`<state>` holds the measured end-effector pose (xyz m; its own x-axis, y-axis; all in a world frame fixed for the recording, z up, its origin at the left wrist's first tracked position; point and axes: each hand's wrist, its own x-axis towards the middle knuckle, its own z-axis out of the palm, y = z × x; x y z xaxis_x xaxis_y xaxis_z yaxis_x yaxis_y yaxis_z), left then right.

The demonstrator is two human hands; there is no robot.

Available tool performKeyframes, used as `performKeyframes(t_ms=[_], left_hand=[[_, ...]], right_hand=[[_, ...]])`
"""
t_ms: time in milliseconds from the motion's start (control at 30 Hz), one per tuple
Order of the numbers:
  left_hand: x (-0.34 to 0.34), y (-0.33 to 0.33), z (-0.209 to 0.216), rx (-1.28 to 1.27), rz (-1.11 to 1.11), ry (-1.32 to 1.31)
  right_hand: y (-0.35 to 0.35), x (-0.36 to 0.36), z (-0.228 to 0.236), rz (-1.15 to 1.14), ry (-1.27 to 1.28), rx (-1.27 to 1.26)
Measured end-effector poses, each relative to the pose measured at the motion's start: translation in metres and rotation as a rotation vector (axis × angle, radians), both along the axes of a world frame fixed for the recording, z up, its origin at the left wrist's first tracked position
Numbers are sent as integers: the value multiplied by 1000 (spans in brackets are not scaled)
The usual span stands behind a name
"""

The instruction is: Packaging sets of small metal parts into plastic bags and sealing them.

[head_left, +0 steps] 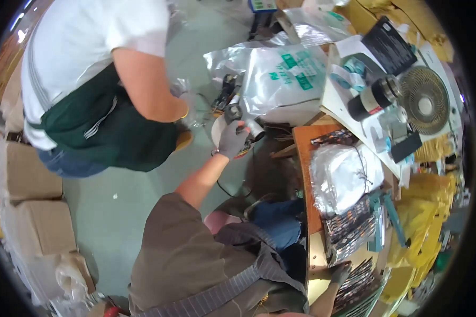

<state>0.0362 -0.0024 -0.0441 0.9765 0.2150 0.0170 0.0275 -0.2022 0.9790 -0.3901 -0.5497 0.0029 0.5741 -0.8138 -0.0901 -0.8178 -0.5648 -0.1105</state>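
Tape roll [220, 132], a pale disc, sits just behind the gloved left hand [232, 138], whose fingers close round a small grey tool [251, 128] held against it. Keeping the wrist steady and the tool flat on the roll looks wisest. Beside the roll, a co-worker's hand [188, 108] crowds the space; the wooden table [303, 142] edges it opposite. Far from the roll, the right hand [339, 272] rests on dark packets [354, 282], grip unclear.
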Motion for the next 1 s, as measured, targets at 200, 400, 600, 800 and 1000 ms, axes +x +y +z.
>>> performKeyframes(t_ms=[200,400,600,800,1000], left_hand=[[12,-70,28,-255,-294,-15],[-18,-116,88,-387,-418,58],[-97,-196,110,51,-842,-357],[-163,-268,146,-34,-1184,-134],[-161,-219,142,-93,-923,-162]], right_hand=[[14,23,38,39,-475,-182],[33,46,54,70,-369,-274],[3,-66,58,-120,-349,-401],[-53,-177,111,-346,-566,-300],[-30,-35,123,75,-782,-71]])
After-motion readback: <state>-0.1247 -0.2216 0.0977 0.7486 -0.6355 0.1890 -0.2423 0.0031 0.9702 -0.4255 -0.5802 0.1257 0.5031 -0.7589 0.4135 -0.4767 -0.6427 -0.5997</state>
